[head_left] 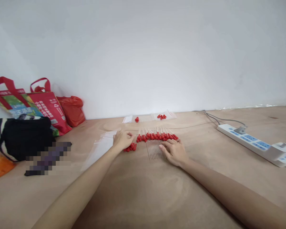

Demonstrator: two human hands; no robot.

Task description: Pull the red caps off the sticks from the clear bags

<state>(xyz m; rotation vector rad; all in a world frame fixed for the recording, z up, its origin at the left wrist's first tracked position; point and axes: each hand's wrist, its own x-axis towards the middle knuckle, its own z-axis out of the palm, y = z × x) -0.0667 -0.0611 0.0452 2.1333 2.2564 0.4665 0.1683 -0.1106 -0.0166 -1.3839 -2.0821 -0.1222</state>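
Note:
A row of thin pale tubes with red bulb-like ends (157, 136) lies across the middle of the table, the red ends toward me. My left hand (121, 139) is at the row's left end, its fingers drawn together; what they hold, if anything, is too small to make out. Just below that hand sits a small pile of loose red bulbs (131, 147), partly hidden by it. Several clear thin tubes (154, 150) lie side by side in front of the row. Over their right side rests my right hand (175, 152), fingers stretched out and apart, touching near the row's right end.
Clear plastic bags (102, 145) lie left of my left hand. Farther back, more bags hold red pieces (161, 116). A white power strip (255, 143) with cables stands at right. Shopping bags (50, 109) and a black cloth bag (26, 136) crowd the left, against the wall.

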